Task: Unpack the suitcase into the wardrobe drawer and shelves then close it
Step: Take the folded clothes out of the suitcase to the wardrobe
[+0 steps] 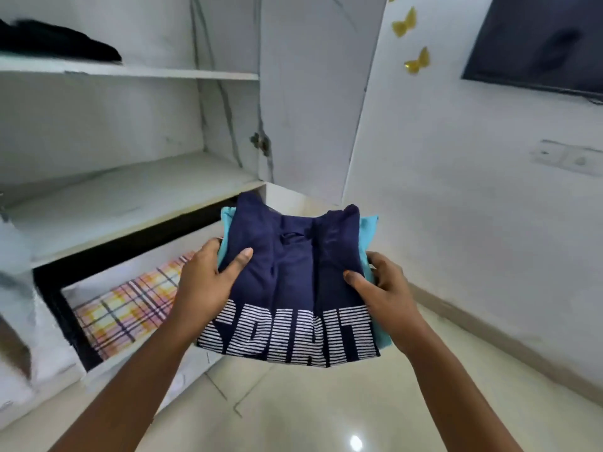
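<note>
A navy shirt (290, 275) with white striped lettering is being shown at centre frame, a turquoise garment (372, 243) edging out beneath it. A pink, yellow and dark plaid cloth (130, 308) is being displayed lower left; a black garment (55, 40) upper left; gold butterflies (406, 22) upper right.

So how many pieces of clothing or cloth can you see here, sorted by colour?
Navy: 1, the folded navy shirt held by the left hand and the right hand.
Turquoise: 1, the turquoise garment under it.
Plaid: 1, the plaid cloth in the open drawer.
Black: 1, the black garment on the top shelf.
Total: 4
</note>
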